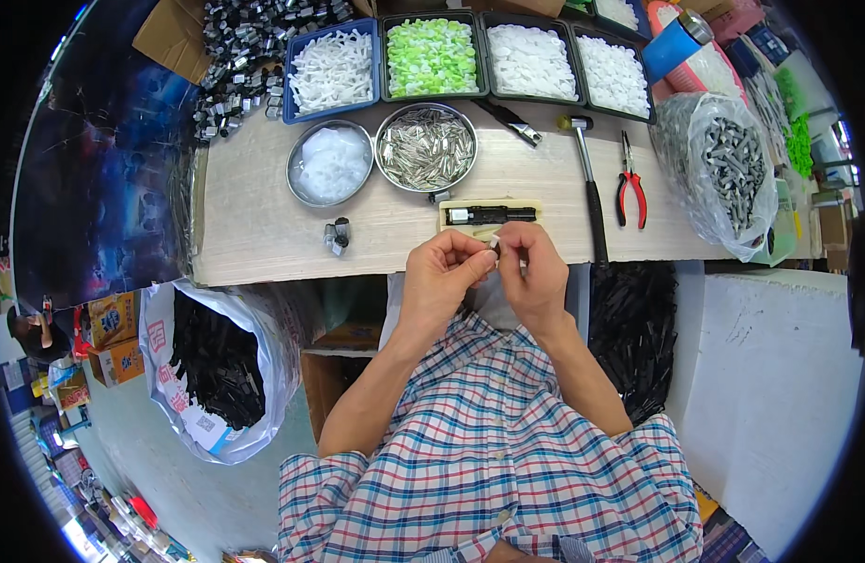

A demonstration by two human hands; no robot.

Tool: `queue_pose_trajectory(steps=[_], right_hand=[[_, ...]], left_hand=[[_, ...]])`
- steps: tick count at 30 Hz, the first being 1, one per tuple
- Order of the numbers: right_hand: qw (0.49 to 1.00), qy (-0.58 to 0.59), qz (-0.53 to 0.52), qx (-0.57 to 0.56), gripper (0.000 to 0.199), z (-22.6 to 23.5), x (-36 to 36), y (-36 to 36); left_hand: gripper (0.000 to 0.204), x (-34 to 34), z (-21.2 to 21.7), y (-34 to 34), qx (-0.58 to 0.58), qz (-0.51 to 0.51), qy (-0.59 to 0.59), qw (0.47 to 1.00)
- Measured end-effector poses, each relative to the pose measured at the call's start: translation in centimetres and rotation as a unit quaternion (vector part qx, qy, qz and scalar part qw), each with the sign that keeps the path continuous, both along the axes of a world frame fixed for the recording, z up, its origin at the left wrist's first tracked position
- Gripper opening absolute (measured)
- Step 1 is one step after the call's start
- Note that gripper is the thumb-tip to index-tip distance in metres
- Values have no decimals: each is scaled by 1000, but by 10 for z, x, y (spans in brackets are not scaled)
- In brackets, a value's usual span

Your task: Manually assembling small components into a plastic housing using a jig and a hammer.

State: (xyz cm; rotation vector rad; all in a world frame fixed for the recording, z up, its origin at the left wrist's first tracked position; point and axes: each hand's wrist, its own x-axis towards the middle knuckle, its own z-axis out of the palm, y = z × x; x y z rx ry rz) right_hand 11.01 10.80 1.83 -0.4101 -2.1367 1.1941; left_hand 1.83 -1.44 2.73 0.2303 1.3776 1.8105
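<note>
Just below the table edge, close to the body, the two hands meet. The left hand and the right hand pinch one tiny pale part between their fingertips. Both hands are curled in tight around it, not spread wide. The small part sits right over the edge of the table, near the yellow block with a black piece on it.

On the table past the hands stand a bowl of thin metal pins and a bowl of clear bits. Behind these are trays of white parts and green parts. A hammer and red pliers lie to the right of the yellow block.

I think the part could slip. It is very small, and the hands hold it over the lap, not over the table top. If the fingers slide, it may drop down to the floor beside the big bag of black parts and be hard to find.

The hammer handle comes close to the right hand and reaches to the table edge. A quick move of the elbow could knock it off. Between the yellow block and the left side of the table the wood is mostly bare, with only a few small metal pieces, so the left hand has more room to move there.
</note>
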Motion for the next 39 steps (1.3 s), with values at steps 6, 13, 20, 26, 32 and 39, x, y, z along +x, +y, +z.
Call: queue_pose_trajectory(steps=[6,13,20,26,32,39], right_hand=[[991,31,18,132,15,-5,2,-4],[985,-49,42,160,19,-1,-14,18],[953,-83,91,276,23,-7,-39,41],[957,-79,92,262,21,-16,-41,41],[954,-81,104,270,18,-11,-43,43],[973,-81,115,184,9,8,-103,94]], left_hand=[[10,14,2,3,-35,67,72,995],[6,12,-5,-7,-112,123,459,873],[10,-6,-32,-4,-94,91,641,756],[13,-15,-37,2,-105,13,694,712],[14,-12,-42,7,-146,-7,705,694],[14,-11,-36,7,-172,-16,707,685]])
